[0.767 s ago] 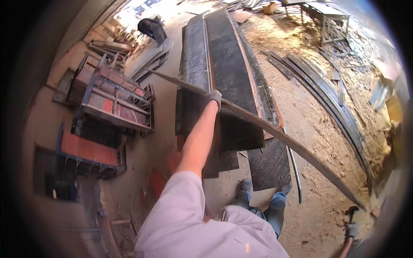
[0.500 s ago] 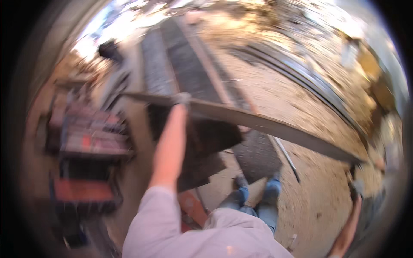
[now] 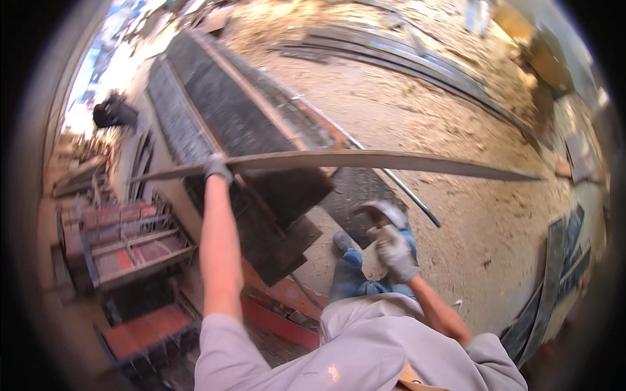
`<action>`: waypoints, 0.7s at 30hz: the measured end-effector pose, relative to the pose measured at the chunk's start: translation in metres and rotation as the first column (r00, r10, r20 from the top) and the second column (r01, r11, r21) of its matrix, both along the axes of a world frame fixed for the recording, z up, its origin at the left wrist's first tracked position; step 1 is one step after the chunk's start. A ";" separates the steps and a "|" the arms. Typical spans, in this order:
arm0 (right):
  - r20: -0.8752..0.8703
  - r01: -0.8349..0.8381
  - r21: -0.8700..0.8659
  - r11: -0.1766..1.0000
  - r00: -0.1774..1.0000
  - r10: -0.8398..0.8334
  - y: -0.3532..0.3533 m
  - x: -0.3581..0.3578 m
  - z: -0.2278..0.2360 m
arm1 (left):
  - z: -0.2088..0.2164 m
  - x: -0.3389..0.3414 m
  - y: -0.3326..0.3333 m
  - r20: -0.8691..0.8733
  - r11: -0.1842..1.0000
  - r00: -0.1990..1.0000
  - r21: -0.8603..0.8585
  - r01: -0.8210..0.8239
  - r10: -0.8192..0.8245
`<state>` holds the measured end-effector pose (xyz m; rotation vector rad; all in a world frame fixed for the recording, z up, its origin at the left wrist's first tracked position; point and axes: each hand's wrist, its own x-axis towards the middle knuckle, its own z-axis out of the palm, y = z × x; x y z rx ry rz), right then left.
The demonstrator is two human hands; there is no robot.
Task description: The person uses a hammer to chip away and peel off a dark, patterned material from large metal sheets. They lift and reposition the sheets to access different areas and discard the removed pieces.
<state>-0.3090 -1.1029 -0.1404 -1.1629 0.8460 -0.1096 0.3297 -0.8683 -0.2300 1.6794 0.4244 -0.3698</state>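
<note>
My gloved left hand (image 3: 216,168) is raised at arm's length and grips a long, thin, flat metal strip (image 3: 391,161) near its left end. The strip runs level across the view to a pointed right end. My gloved right hand (image 3: 394,251) is down close to my body, above my knees. Its fingers are loosely curled, it holds nothing I can see, and it is clear of the strip. Under the strip lies a stack of long dark metal panels (image 3: 228,111).
Red and grey metal frames (image 3: 124,241) stand on the left. A red beam (image 3: 280,319) lies by my feet. More long dark strips (image 3: 417,62) lie on the sandy ground at the far right. Dark sheets (image 3: 554,287) lean at the right edge.
My right hand has left the strip's right end and come in toward my body. The strip has swung from a downward slant to level, with my left hand still gripping it.
</note>
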 end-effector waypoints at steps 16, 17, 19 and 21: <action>-0.151 -0.153 -0.988 0.021 0.927 -0.343 0.152 0.258 -0.036 | 0.072 0.007 0.075 0.070 0.856 0.994 0.515 0.035 -0.083; -0.153 -0.168 -0.985 -0.034 0.952 -0.265 0.183 0.306 -0.037 | 0.068 0.009 0.074 0.052 0.883 0.994 0.465 0.060 -0.095; 0.106 0.182 -0.805 0.565 0.981 -0.164 0.250 0.406 -0.027 | 0.063 0.013 0.081 0.056 0.868 0.990 0.489 0.084 -0.127; 0.096 0.132 -0.602 0.788 0.991 -0.093 0.283 0.460 -0.014 | 0.064 0.026 0.093 0.083 0.945 0.994 0.327 0.035 -0.066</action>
